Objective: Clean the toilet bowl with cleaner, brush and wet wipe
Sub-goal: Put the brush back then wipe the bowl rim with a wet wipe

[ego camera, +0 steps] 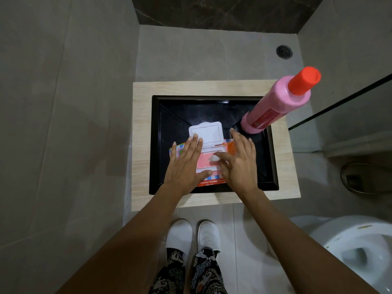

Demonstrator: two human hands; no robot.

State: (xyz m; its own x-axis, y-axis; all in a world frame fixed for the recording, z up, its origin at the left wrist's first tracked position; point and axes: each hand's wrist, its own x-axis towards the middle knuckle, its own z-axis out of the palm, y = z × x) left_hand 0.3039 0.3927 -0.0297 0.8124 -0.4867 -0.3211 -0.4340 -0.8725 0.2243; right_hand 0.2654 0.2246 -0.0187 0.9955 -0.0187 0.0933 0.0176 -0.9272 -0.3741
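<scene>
Head view, looking straight down: I'm seeing a black tray (157, 145) sitting on a light wood desk (140, 145), and a wet wipe pack (206, 160) lying in the tray with its white flip lid (209, 133) standing open toward 12 o'clock. My left hand (184, 166) is lying flat on the pack's 9 o'clock side, fingers straight, pressing it down, thumb tip reaching the pink opening. My right hand (239, 164) is working at the opening, thumb and fingertips pinching a small white tuft of wipe (214, 159) poking out; its other fingers are splayed toward 12. Both hands are sitting close together, nearly touching at the thumbs. A pink cleaner bottle (275, 107) with red cap (305, 80) is standing in the tray's 2 o'clock corner. At 4 o'clock the white toilet bowl (347, 234) is showing, partly cut off. A floor drain (284, 52) is sitting at 1 o'clock. White slippers (193, 234) are showing at 6.
</scene>
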